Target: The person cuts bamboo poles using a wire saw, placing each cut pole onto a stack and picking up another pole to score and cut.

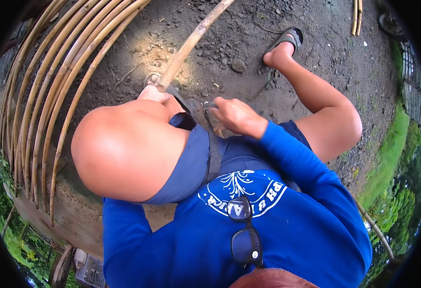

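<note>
Head view showed a person seated on bare, pebbly ground [249,43], looking down over a blue long-sleeved shirt [287,225] with a pair of dark sunglasses [245,235] hung at the collar. One long bamboo pole [196,41] ran from the top of the picture down toward the lap. It was pale tan with a yellowish sheen, smooth and round, marked by darker node rings, and it looked slightly bowed by the lens. Its near end sat at the left hand [154,93], whose grip was closed around the pole just above the raised left knee [124,151]. The right hand [234,115] lay near it, apart from the pole, its grip closed on a small dark tool [209,106] too hidden to tell by kind. The right leg stretched out to a foot in a dark sandal [287,38]. To the left, well apart, a bundle of similar bamboo poles [52,96] lay side by side on the ground, thinner and the same tan. Green grass [388,153] edged the dirt on the right.
</note>
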Available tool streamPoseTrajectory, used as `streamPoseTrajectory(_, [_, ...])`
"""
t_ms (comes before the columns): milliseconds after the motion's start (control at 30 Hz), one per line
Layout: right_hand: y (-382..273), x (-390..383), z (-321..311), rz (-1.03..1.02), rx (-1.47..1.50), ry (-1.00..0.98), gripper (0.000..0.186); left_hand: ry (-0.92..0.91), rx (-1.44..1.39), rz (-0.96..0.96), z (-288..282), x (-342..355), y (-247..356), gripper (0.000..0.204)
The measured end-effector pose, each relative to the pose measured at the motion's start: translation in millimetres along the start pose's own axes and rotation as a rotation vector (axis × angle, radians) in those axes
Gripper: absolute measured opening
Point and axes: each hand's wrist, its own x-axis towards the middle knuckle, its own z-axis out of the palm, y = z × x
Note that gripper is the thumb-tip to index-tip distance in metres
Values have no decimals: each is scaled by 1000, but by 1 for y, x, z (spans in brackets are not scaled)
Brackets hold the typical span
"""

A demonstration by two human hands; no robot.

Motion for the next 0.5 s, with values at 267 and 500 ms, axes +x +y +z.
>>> streamPoseTrajectory(267, [-27, 135, 26, -98, -74, 18, 34, 73, 219, 81, 11, 31, 26, 23])
streamPoseTrajectory(500, [4, 22, -9, 11, 104, 126, 37, 127, 240, -12, 3, -4, -11, 34])
